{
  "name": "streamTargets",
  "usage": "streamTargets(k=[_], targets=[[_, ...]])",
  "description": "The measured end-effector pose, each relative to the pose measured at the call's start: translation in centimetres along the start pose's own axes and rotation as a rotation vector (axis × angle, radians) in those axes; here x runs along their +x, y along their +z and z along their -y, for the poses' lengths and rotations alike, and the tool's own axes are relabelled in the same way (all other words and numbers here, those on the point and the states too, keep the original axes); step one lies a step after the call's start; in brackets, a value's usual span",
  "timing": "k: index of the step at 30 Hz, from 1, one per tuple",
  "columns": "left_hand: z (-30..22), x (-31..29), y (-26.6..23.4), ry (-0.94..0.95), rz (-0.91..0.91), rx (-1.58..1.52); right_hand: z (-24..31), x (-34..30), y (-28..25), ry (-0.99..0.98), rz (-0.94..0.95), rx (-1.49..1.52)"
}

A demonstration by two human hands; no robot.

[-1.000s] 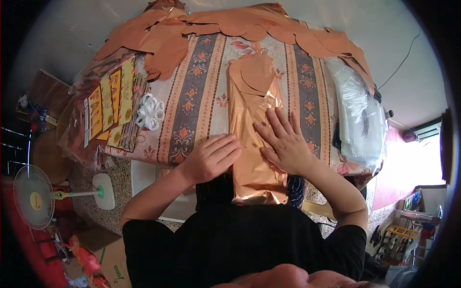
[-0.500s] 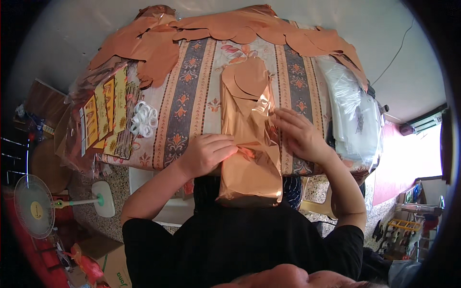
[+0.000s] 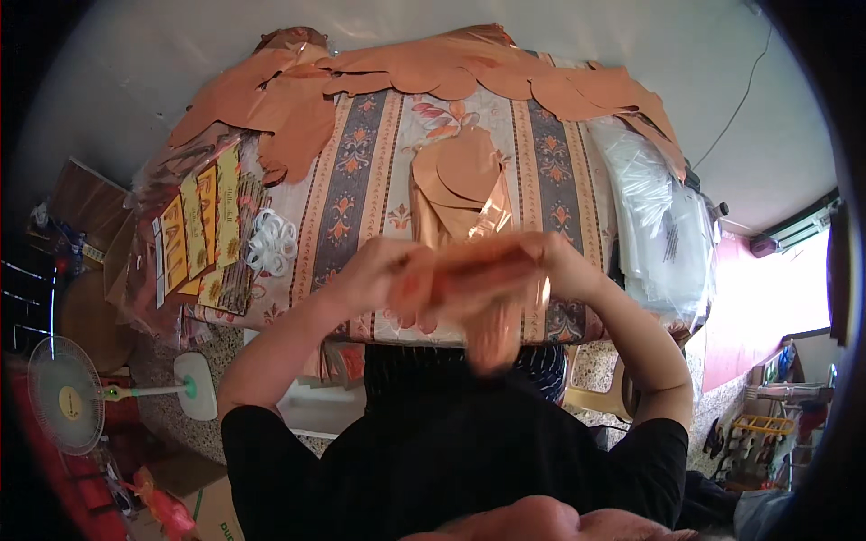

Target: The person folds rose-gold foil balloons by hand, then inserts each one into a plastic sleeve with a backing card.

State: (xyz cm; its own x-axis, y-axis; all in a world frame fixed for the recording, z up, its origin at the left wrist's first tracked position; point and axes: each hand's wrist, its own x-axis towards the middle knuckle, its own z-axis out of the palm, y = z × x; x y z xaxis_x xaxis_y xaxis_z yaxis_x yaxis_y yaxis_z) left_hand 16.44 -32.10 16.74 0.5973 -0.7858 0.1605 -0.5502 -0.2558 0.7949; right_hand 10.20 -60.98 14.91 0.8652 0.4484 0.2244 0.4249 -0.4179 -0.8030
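Observation:
Between my two hands a copper-coloured foil bag (image 3: 474, 275) is raised off the table's near edge, smeared by motion, its lower part hanging toward my lap. My left hand (image 3: 383, 270) pinches its left side, and my right hand (image 3: 566, 268) grips its right side. Just beyond it, in the middle of the table, lies a flat stack of similar copper foil bags (image 3: 465, 171) with rounded ends. Blur hides the fingertips and whether the bag's mouth is spread.
Yellow printed cards (image 3: 203, 221) and white looped ties (image 3: 271, 243) lie left on the patterned tablecloth (image 3: 361, 162). Clear plastic bags (image 3: 663, 216) rest at right. More copper foil sheets (image 3: 406, 70) line the far edge. A fan (image 3: 65, 397) stands at lower left.
The foil bag that lay flat over the stack and the table's near edge is now lifted and turned crosswise. My right hand has closed on it; both hands have risen.

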Motion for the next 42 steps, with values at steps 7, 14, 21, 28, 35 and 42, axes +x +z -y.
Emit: streamTargets(k=[7, 14, 21, 28, 35, 42], targets=[[4.0, 5.0, -2.0, -0.685, 0.186, -0.39, -0.3, 3.6, -0.7, 0.649, -0.127, 0.392], [4.7, 4.7, -1.8, -0.768, 0.151, -0.604, -0.8, 4.8, -0.9, 0.747, -0.128, 0.278], [1.4, 0.9, -1.2, -0.393, -0.222, -0.13, -1.7, 4.8, -0.8, 0.695, -0.095, 0.207], [1.8, -1.8, 1.1, 0.264, -0.084, 0.526, -1.9, 4.7, -0.8, 0.664, -0.1, 0.152], [2.1, -1.9, 1.5, 0.258, -0.087, 0.561, -0.3, 2.0, -1.9, 0.528, -0.443, 0.292], [1.8, -2.0, 1.3, 0.236, -0.106, 0.546, 0.9, 1.3, 1.8, -0.039, -0.121, -0.702]])
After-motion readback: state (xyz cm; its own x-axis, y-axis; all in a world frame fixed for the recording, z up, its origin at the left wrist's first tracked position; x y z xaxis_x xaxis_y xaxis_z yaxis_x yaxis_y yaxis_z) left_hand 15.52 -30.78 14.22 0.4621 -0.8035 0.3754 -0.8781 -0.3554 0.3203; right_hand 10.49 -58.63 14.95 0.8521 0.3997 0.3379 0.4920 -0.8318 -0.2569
